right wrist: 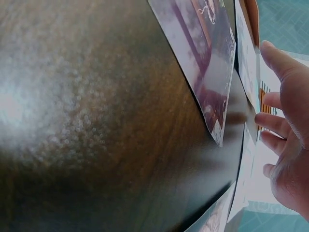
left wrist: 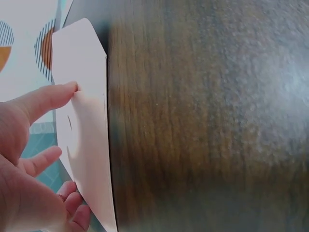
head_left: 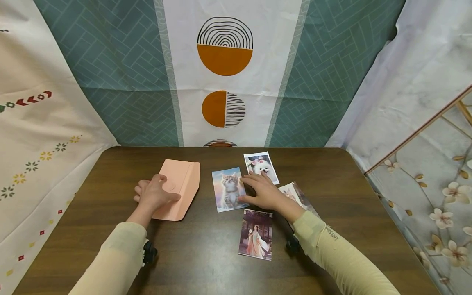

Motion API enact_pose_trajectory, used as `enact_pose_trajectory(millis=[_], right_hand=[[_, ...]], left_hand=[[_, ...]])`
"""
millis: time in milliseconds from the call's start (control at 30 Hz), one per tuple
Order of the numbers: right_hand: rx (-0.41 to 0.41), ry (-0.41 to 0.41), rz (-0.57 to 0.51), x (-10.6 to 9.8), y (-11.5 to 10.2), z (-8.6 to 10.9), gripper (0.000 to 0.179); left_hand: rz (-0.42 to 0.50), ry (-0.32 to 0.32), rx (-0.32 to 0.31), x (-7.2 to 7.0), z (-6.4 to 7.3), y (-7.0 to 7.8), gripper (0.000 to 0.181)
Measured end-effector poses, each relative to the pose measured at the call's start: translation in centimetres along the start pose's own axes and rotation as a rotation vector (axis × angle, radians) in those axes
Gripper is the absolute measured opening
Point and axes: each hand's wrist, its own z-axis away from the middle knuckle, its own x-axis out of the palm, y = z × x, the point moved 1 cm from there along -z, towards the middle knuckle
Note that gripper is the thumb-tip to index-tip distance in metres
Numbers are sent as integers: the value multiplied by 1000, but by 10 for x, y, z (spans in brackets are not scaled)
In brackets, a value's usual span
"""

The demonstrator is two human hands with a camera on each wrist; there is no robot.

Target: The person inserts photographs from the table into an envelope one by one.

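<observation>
1. Tabletop point(head_left: 324, 168): bears everything; its sheen could let thin paper skid if pushed.
2. Envelope point(head_left: 180, 182): pink, lying on the left side. A hard thumb press could crease it.
3. Left hand point(head_left: 154, 193): grip spread wide, thumb and forefinger touching the envelope, which could slide away under so light a hold.
4. Right hand point(head_left: 262, 192): grip wide, thumb and fingertips at the kitten card's right edge. Fingertips straying onto the dog card could drag both.
5. Kitten card point(head_left: 228, 189): mid-tabletop, flat; scraping at its edge could bend it.
6. Woman card point(head_left: 256, 237): nearer the person, where a lowered wrist could knock it.
7. Dog card point(head_left: 262, 164): just beyond the right hand.
</observation>
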Motion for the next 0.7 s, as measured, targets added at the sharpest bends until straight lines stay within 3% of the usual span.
enact_pose_trajectory(millis=[367,700], right_hand=[[-5,-1,1,-2,-2,1,71],[-16,4,4,0,-1,1,71]], left_hand=[[-3,19,4,-1,-4,-2,89],[-21,-8,-22,-5,-6,-1,86]])
